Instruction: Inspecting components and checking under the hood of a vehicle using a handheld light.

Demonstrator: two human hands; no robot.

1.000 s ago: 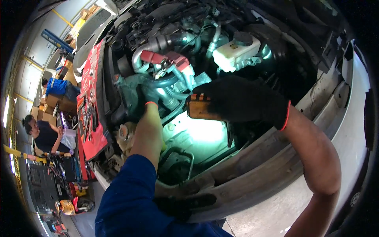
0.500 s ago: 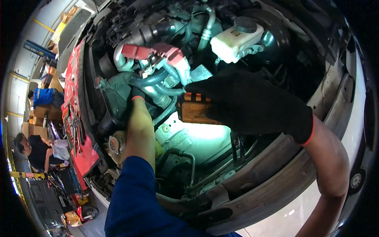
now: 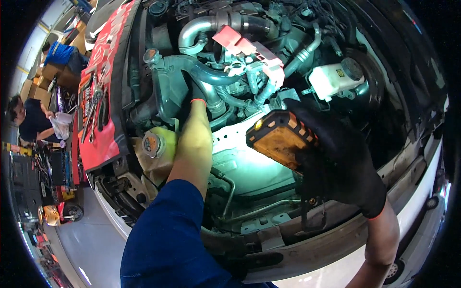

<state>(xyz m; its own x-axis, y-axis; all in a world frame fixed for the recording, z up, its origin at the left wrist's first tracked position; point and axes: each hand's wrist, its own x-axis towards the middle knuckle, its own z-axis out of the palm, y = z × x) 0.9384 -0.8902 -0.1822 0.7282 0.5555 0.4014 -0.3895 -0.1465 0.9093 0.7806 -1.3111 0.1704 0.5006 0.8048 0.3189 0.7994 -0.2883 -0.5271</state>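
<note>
My right hand [image 3: 343,161], in a black glove with an orange cuff edge, grips an orange and black work light [image 3: 281,139]. Bright light falls on the white metal panel [image 3: 245,168] below it. My left arm reaches down into the engine bay, and my left hand [image 3: 193,91], also black-gloved, is mostly hidden among dark parts beside a thick black hose [image 3: 206,74]; its fingers do not show. Near that forearm sits a yellowish coolant tank [image 3: 165,149] with a round cap. Red plastic covers [image 3: 269,62] and a silver pipe [image 3: 188,36] lie beyond the hose.
A white fluid reservoir [image 3: 331,80] with a black cap stands at the far right. Hand tools [image 3: 96,108] lie on a red fender cover [image 3: 103,149] at the left. Farther left, a person [image 3: 33,117] holds a plastic bag. The car's front edge crosses below my arms.
My view has shifted, so the engine bay appears lower and farther right. The work light has turned, showing more of its orange face. My left arm stays reached into the bay.
</note>
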